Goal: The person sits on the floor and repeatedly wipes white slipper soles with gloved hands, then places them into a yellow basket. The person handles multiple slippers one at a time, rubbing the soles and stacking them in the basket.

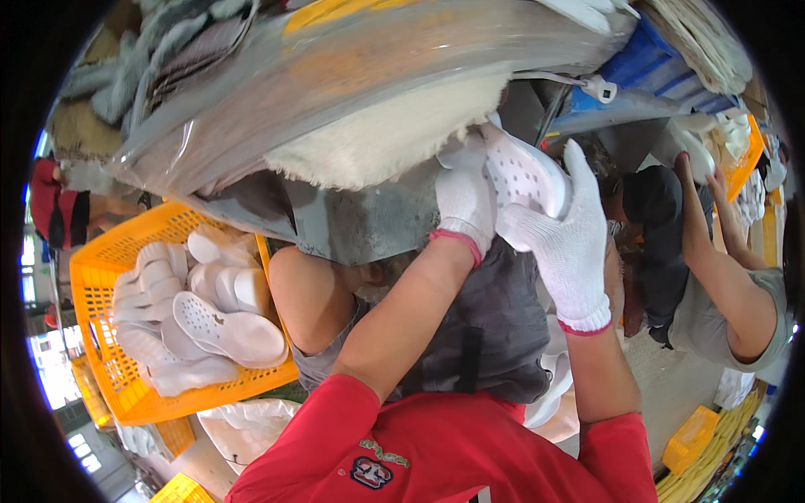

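A white shoe sole (521, 172) with rows of small holes is tilted in front of me, at the machine's near side. My left hand (466, 194), in a white knit glove with a pink cuff, is closed on the sole's left side; its fingertips are partly hidden. My right hand (560, 230), gloved the same way, is at the sole's near right end. Its fingers stretch upward and its thumb points left, with the sole's end in the gap between them. Whether the right palm presses on it I cannot make out.
An orange basket (101, 356) of white soles (226, 329) stands at my left. Ahead, a plastic-covered surface carries a cream fleecy cloth (390, 138). A blue crate (650, 63) is at the far right. Nearby on the right, another person (729, 293) handles a white piece.
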The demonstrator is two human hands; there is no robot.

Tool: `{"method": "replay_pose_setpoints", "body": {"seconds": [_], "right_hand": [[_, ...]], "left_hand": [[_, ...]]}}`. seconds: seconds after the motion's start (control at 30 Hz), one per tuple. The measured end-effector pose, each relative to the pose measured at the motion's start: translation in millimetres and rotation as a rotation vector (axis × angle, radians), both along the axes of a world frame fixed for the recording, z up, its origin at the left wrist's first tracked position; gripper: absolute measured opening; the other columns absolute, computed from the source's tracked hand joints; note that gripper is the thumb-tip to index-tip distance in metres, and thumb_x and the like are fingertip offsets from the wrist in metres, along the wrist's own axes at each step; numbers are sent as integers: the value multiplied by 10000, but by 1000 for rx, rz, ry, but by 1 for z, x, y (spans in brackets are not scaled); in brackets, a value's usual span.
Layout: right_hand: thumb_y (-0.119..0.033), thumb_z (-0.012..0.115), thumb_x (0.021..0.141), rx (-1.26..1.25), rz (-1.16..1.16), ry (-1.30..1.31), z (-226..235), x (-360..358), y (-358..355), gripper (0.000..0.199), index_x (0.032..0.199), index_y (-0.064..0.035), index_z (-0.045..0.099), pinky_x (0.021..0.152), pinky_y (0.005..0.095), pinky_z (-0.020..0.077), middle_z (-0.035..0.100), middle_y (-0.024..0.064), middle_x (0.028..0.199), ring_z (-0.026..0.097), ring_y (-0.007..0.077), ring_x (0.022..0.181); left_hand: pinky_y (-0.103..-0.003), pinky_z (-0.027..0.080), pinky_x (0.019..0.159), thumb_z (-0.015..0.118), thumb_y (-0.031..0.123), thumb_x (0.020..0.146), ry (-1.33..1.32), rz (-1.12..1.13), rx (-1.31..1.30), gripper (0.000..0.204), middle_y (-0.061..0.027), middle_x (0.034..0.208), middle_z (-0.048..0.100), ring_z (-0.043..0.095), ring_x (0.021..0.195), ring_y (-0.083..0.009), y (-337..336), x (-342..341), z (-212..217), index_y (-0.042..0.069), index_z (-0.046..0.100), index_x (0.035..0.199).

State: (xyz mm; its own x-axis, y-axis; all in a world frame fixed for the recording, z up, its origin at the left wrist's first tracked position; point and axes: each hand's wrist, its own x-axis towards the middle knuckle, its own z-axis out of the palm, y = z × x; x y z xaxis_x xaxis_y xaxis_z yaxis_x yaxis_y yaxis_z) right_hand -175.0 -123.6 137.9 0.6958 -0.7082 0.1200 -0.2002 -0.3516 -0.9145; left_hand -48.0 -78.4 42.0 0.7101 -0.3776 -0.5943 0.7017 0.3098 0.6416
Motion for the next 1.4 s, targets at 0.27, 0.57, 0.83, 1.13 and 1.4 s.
{"method": "replay_pose_setpoints", "body": {"seconds": [0.27,0.57,0.83,1.13,1.4], "right_hand": [[-174,821,858,-461,-56,25,-33,32,-8,896,1638,43,436,1152,454,536,585,300,1568,618,456,1411],[-276,820,826,-464,-44,8,-55,70,-21,800,1482,121,590,1014,452,608,741,318,1283,743,455,1188],[-321,748,904,-783,131,146,-70,105,-43,425,1118,44,785,878,490,633,778,305,1005,771,479,996],[-135,728,852,-1180,148,44,-99,128,-56,94,878,-111,815,715,457,624,765,194,850,740,395,792],[-308,892,814,-554,417,204,-17,41,-5,627,1335,-12,706,1046,563,559,720,192,1320,692,458,1155]], "left_hand": [[-397,595,898,692,392,1074,-109,56,68,484,-88,1220,758,737,1083,-246,-9,31,-23,-32,730,1303],[-402,552,1063,606,477,1137,-38,-11,-346,540,-89,1410,730,683,1281,-275,3,60,-74,45,639,1459],[-464,522,1126,672,807,924,-572,-266,1039,1012,-306,1412,697,690,1305,-394,91,57,-69,-30,611,1489],[-325,561,966,776,573,1030,-593,-610,457,680,-84,1184,796,705,1063,-145,119,34,-38,-16,737,1367],[-303,549,988,711,465,1104,-488,-272,94,570,-31,1244,769,673,1114,-135,45,23,-45,-26,719,1394]]}}
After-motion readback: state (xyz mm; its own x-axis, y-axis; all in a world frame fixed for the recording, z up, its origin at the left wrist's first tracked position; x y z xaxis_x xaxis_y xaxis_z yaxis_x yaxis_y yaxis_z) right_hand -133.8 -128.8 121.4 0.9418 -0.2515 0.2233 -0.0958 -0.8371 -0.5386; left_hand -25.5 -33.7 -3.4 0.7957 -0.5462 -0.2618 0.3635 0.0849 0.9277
